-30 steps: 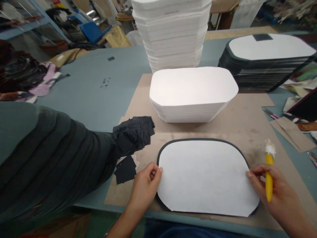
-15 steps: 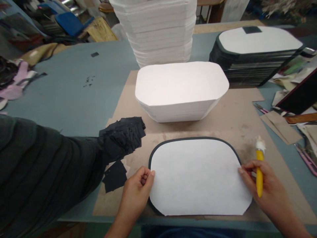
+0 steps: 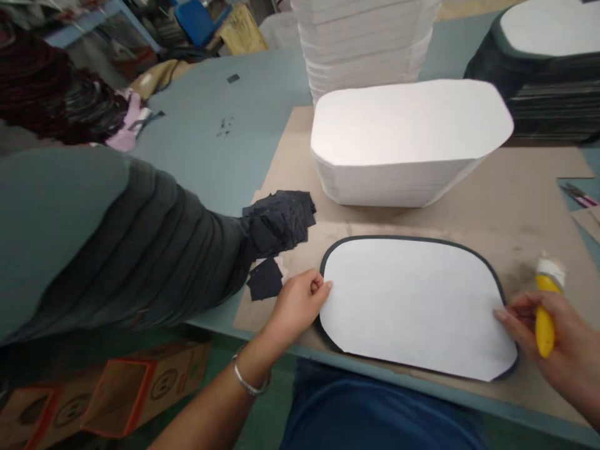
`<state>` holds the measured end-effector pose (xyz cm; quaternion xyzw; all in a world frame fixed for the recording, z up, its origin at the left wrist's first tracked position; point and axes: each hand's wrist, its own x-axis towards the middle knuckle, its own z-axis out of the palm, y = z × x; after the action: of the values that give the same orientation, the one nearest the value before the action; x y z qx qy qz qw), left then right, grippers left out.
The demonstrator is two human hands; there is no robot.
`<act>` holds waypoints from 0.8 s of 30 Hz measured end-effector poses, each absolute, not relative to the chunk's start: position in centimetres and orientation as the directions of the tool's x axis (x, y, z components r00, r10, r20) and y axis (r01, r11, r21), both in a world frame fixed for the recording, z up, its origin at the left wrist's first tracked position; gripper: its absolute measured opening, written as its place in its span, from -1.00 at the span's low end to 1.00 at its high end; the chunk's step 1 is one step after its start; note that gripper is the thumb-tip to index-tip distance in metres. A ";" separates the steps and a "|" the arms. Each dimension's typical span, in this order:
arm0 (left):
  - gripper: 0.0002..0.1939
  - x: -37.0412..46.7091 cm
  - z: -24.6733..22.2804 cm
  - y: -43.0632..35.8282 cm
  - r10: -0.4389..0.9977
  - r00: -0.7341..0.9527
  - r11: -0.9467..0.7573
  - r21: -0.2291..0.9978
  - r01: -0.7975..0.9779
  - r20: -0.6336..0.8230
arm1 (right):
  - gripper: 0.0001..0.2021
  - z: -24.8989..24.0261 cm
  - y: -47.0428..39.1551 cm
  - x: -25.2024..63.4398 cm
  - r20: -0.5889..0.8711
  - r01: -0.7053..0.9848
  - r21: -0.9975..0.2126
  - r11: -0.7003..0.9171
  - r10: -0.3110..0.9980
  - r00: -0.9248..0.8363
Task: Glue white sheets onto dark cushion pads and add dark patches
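A white sheet (image 3: 417, 306) with rounded corners lies on a slightly larger black piece (image 3: 403, 238), whose dark border shows along the top and sides. At the sheet's left edge, my left hand (image 3: 300, 301) is closed in a pinch, thumb on top. My right hand (image 3: 560, 334) grips a yellow-handled brush (image 3: 545, 334) with whitish bristles pointing away from me. That same hand's thumb and fingertips also hold the sheet's right edge. Left of the sheet are a loose black square (image 3: 265, 281) and a heap of black squares (image 3: 281, 225).
A white stack (image 3: 412, 125) stands behind the sheet, with a taller white stack (image 3: 365, 44) beyond it. Black pieces are piled (image 3: 553, 100) at the back right. A tall dark stack (image 3: 140, 244) leans at left. Cardboard (image 3: 525, 200) covers the work area; boxes (image 3: 126, 394) sit below.
The view has swung left and down, so everything sits farther right and higher. Both hands stay at the sheet's two ends, and the brush is still in my right hand.
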<state>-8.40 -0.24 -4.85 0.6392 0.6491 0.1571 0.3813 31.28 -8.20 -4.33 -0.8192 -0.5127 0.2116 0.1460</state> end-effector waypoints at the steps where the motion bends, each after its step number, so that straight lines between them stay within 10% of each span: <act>1: -0.74 -8.4 -4.9 -0.2 0.952 0.114 0.124 0.695 0.708 -0.285 | -0.61 -4.1 -8.1 31.2 -0.188 0.792 -0.428 -0.434 0.901 0.392; 18: -0.76 -7.4 -5.1 -0.8 0.976 0.120 0.021 0.623 0.782 -0.183 | -0.52 -3.7 -8.0 29.9 -0.043 0.862 -0.272 -0.427 0.901 0.432; 24: -0.71 -7.1 -2.7 -1.1 0.976 0.075 -0.011 0.298 0.955 -0.204 | -0.65 -3.5 -8.6 29.8 -0.100 0.880 -0.262 -0.397 0.918 0.385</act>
<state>-7.14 -1.10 -2.69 0.7104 0.6794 0.0298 0.1811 29.81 -8.57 -3.47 -0.8279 -0.5427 0.1147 0.0830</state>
